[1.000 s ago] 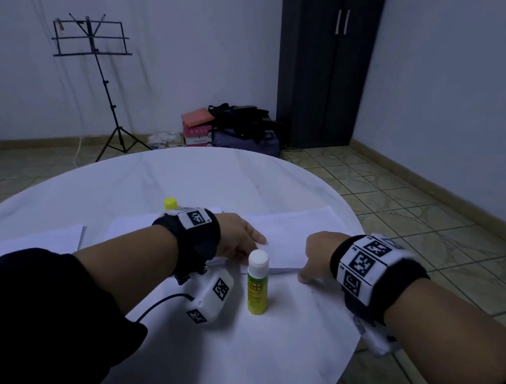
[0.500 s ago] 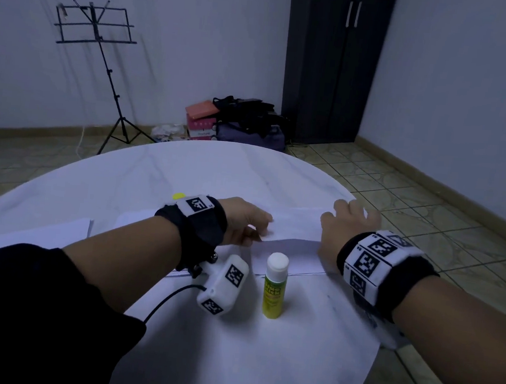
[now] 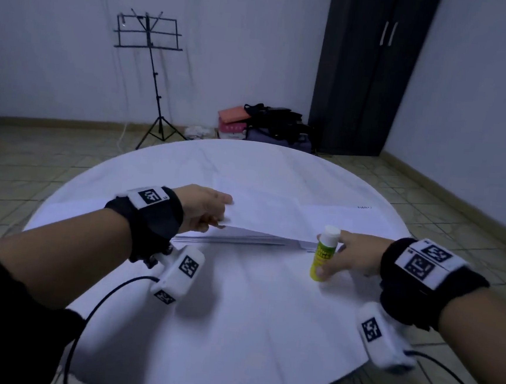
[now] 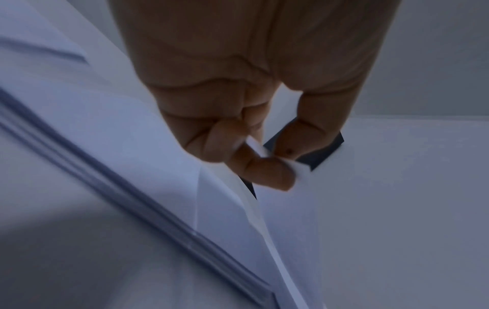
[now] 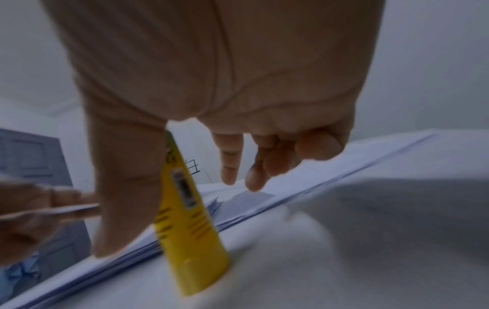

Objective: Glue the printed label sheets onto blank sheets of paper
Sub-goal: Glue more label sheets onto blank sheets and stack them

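On the round white table (image 3: 235, 312) lies a stack of white sheets (image 3: 241, 240). My left hand (image 3: 213, 216) pinches the near left corner of the top sheet (image 3: 274, 218) and holds it lifted off the stack; the left wrist view shows thumb and forefinger of that hand (image 4: 275, 165) clamped on the sheet's corner (image 4: 258, 146). A yellow glue stick (image 3: 323, 256) with a white cap stands at the stack's near right end. My right hand (image 3: 336, 255) grips it, thumb low at the front, fingers curled behind. In the right wrist view the thumb (image 5: 119, 188) lies along the glue stick (image 5: 187, 225).
A sheet with small print (image 3: 364, 207) lies at the far right of the table, and another white sheet (image 3: 69, 209) at the left edge. On the floor beyond stand a music stand (image 3: 150, 34), a dark wardrobe (image 3: 369, 70) and a pile of bags and boxes (image 3: 269, 126).
My right hand has come back from the sheet's far edge and closed on the glue stick. My left hand has raised the top sheet's corner higher off the stack.
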The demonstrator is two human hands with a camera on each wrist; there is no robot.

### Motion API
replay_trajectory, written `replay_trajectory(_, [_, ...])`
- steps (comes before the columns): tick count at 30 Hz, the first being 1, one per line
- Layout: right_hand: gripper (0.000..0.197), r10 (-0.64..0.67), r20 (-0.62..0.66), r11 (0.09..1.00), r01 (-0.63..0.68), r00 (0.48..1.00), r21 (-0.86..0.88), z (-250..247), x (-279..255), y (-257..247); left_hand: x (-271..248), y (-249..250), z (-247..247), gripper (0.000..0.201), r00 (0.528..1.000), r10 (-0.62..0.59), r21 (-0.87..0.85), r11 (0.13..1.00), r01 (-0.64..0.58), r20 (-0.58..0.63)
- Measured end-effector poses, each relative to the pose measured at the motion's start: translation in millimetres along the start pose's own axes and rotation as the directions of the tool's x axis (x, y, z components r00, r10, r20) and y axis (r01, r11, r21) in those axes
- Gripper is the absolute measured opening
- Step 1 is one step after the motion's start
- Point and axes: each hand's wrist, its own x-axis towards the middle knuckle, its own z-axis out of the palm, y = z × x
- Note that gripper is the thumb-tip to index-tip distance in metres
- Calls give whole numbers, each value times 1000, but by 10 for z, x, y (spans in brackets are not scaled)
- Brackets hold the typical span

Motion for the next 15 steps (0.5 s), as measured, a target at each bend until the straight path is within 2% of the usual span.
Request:
replay_trajectory(2, [52, -11, -10, 998, 12, 1000, 54, 64, -99, -69, -169, -127, -173, 37, 1000, -25, 42, 999, 25, 4])
replay_trajectory(5, [36, -25, -57, 998, 28, 998, 57, 139, -206, -168, -446, -316, -313, 37, 993, -88, 244, 968, 66, 79])
replay_trajectory(10, [24, -36, -220, 981, 76, 975, 179, 265, -295, -344, -751, -585, -342, 41, 982, -142, 547, 836, 50, 127])
replay_trajectory(13, [11, -43, -217, 956, 103, 975, 275, 316, -338, -496, -870, -617, -339, 38, 982, -119, 649, 761, -5, 147])
replay_trajectory(15, [13, -16, -227, 934, 96, 974, 346, 335, -360, -586, -917, -604, -339, 35, 977, -129, 683, 730, -24, 172])
